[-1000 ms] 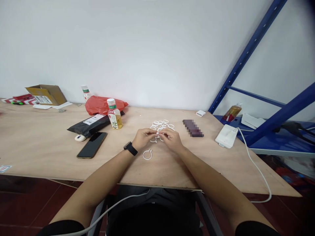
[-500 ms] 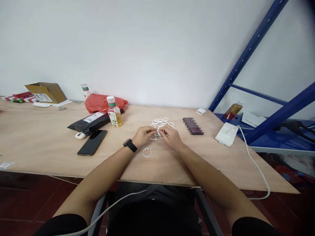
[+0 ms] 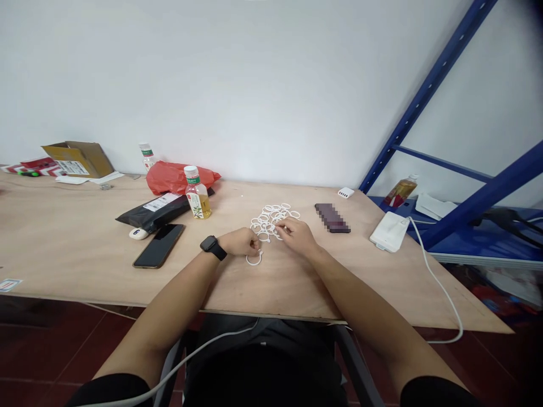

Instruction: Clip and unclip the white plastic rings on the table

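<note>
My left hand [image 3: 241,243], with a black watch on its wrist, is closed, its fingertips pinching the tabbed end of a single white plastic ring [image 3: 254,264] in front of the pile. Thin and round, this ring has small tabs at its top. At the right edge of the pile of several white plastic rings [image 3: 266,210], my right hand [image 3: 297,234] has its fingers pinched together on a white ring, mostly hidden by the fingers. The rings overlap one another on the wooden table [image 3: 280,288].
Left of my hands are a phone [image 3: 159,246], a black parcel bag [image 3: 144,213], a drink bottle [image 3: 197,198] and a red plastic bag [image 3: 165,176]. On the right lie a pixelated dark object [image 3: 333,218] and a white power bank [image 3: 389,232] with a cable, near a blue rack [image 3: 418,102].
My left hand has left my right hand and moved down and left to the single ring, whose lower edge has shifted up. My right hand stays beside the pile.
</note>
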A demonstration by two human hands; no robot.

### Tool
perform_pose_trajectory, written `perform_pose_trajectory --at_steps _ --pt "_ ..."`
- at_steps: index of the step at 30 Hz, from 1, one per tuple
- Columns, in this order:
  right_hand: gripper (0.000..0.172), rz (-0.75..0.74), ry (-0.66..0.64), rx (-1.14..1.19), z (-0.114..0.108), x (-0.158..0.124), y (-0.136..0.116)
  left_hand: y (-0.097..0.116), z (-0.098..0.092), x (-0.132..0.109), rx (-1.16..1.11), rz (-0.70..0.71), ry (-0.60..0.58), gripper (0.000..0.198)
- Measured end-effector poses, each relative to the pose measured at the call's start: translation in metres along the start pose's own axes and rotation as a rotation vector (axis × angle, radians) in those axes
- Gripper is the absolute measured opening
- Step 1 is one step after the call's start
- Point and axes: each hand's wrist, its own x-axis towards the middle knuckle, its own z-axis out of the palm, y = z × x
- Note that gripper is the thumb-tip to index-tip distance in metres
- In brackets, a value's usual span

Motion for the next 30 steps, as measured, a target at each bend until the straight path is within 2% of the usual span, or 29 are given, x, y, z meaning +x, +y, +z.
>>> perform_pose_trajectory --at_steps 4,5,7,10,15,21,30 --pt "0.015 -0.041 -0.112 0.114 0.002 -0.001 -0.006 0.004 0.001 0.006 0.036 0.14 0.441 0.017" --pt "0.016 -0.041 -0.124 0.14 0.003 -0.001 -0.007 0.004 0.002 0.007 0.033 0.173 0.52 0.017" --pt "0.016 -0.038 -0.122 0.185 0.004 -0.001 -0.008 0.004 0.004 0.008 0.02 0.208 0.607 0.018" --pt "0.017 -0.022 -0.071 0.217 0.004 0.0 -0.01 0.005 0.008 0.009 -0.003 0.257 0.65 0.021" --pt "0.014 0.083 0.032 0.209 0.005 -0.001 -0.01 0.011 0.01 0.008 0.008 0.327 0.62 0.026" --pt "0.012 0.068 0.001 0.259 0.006 -0.001 -0.012 0.016 0.013 0.008 0.025 0.343 0.664 0.026" --pt "0.013 0.076 0.068 0.221 0.01 -0.002 -0.015 0.014 0.016 0.013 0.097 0.318 0.712 0.025"
